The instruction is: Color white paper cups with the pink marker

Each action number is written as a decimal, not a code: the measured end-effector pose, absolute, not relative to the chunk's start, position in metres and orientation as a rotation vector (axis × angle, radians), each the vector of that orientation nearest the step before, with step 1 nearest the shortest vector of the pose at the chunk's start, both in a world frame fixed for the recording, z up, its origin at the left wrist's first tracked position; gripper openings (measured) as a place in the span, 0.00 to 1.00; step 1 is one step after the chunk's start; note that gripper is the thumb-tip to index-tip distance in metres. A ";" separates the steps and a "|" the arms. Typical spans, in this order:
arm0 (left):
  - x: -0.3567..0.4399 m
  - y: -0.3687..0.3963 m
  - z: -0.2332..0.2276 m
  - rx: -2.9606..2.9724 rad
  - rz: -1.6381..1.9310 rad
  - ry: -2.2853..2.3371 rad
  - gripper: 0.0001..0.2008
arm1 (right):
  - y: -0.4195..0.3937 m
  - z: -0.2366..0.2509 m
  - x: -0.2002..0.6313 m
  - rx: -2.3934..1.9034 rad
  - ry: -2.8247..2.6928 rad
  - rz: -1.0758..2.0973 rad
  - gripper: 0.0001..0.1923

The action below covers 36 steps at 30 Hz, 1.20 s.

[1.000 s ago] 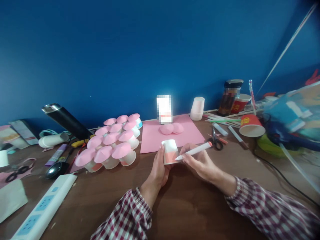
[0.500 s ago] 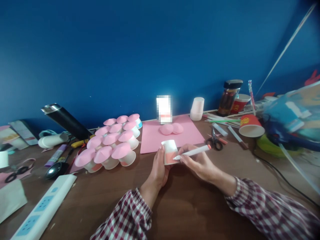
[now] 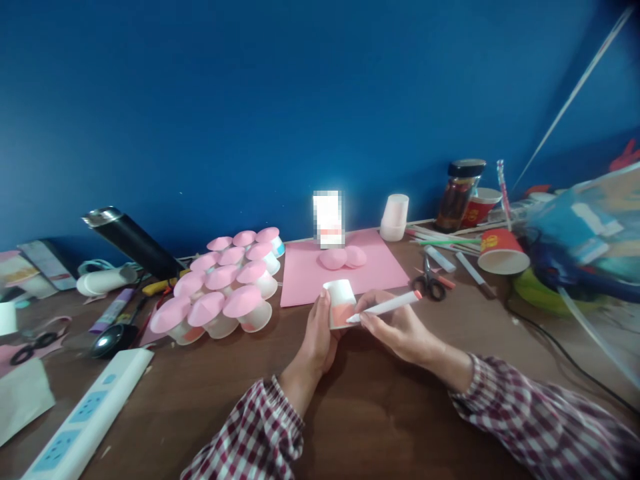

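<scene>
My left hand [image 3: 319, 337] is closed around a small white paper cup [image 3: 341, 293], which is tilted slightly and has an orange-coloured patch on its lower side. Between the fingers of my right hand [image 3: 395, 327] is a white marker [image 3: 393, 304] with a red end. Its tip touches the cup's side at the orange patch. Beyond the cup lies a pink paper sheet [image 3: 300, 277] bearing two pink paper cones [image 3: 333, 259]. To the left stand several upturned small cups [image 3: 256, 317] topped with pink paper cones [image 3: 207, 309].
Left are a white power strip [image 3: 107, 393], a black flask [image 3: 135, 243] and a ladle [image 3: 111, 341]. On the right lie scissors [image 3: 431, 285], a red cup [image 3: 500, 252], a capped marker [image 3: 475, 272] and a dark cable [image 3: 555, 357]. A stack of white cups [image 3: 395, 217] stands by the wall.
The cup and my left hand have shifted very slightly to the right. My right hand keeps the marker tip on the cup's orange patch; everything else looks the same.
</scene>
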<state>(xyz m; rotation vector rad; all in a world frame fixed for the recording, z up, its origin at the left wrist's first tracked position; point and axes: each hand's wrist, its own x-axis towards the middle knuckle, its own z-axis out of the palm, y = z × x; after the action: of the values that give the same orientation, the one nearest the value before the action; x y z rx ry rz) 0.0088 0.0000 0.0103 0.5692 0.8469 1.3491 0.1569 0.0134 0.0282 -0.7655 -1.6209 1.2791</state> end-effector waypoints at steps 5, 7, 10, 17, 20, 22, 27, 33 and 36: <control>0.006 0.001 0.003 0.496 1.382 0.863 0.23 | 0.020 0.020 0.155 -0.789 -1.218 1.302 0.11; 0.004 0.002 0.003 0.447 1.394 0.836 0.22 | 0.021 0.020 0.154 -0.862 -1.157 1.286 0.13; 0.000 0.002 0.008 0.428 1.330 0.753 0.23 | 0.018 0.020 0.151 -0.967 -1.163 1.261 0.16; -0.004 0.003 0.013 0.418 1.233 0.630 0.31 | 0.015 0.008 0.149 -0.990 -1.365 1.108 0.13; -0.004 0.004 0.011 0.390 1.293 0.615 0.29 | 0.016 0.003 0.149 -1.008 -1.489 0.996 0.14; -0.003 0.004 0.011 0.375 1.355 0.627 0.28 | 0.017 0.001 0.150 -1.017 -1.539 0.938 0.15; -0.001 0.003 0.013 0.391 1.338 0.666 0.28 | 0.019 -0.003 0.149 -0.921 -1.613 0.937 0.20; -0.001 0.006 0.005 0.450 1.334 0.712 0.28 | 0.020 -0.009 0.147 -0.872 -1.662 0.924 0.18; -0.002 0.008 0.000 0.445 1.355 0.762 0.26 | 0.019 -0.009 0.147 -0.916 -1.659 0.892 0.15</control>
<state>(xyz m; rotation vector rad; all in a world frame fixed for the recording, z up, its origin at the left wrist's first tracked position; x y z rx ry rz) -0.0019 0.0082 -0.0003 0.4450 0.7618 1.3550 0.1466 0.0191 -0.0088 -0.9164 -1.6587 0.8924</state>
